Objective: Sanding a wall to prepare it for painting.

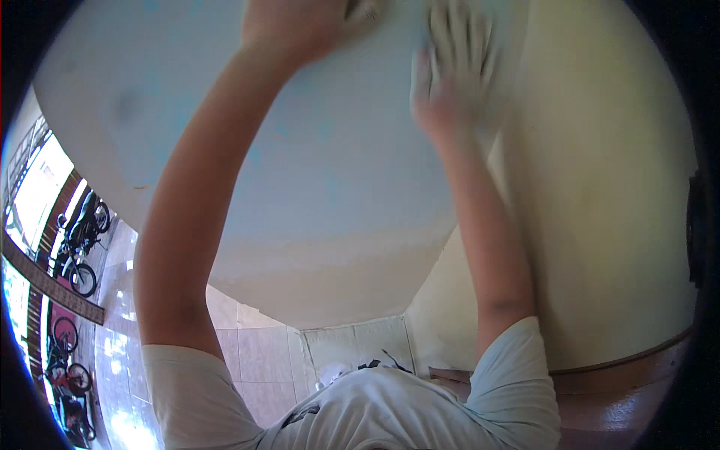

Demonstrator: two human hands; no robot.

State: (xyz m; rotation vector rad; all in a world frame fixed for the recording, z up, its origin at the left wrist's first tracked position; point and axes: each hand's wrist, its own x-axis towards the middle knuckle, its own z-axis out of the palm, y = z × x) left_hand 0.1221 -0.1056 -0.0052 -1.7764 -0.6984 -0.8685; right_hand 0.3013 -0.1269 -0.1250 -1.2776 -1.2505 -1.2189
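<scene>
The pale wall stands before me, probably stiff, better pressed on its flat face than grasped. Near the corner, my right grip seems slightly spread against it; my left grip I cannot tell.

The wall looks matt, the floor tiles glossy, the shirt cloth.

Holds up the left hand, cut off by the upper edge, before a blue-grey wall. Lifts the blurred right hand, with extended, whitish fingers, near the corner with a cream wall. Wears a pale short-sleeved shirt above floor tiles. Faces, at far left, parked motorcycles.
</scene>
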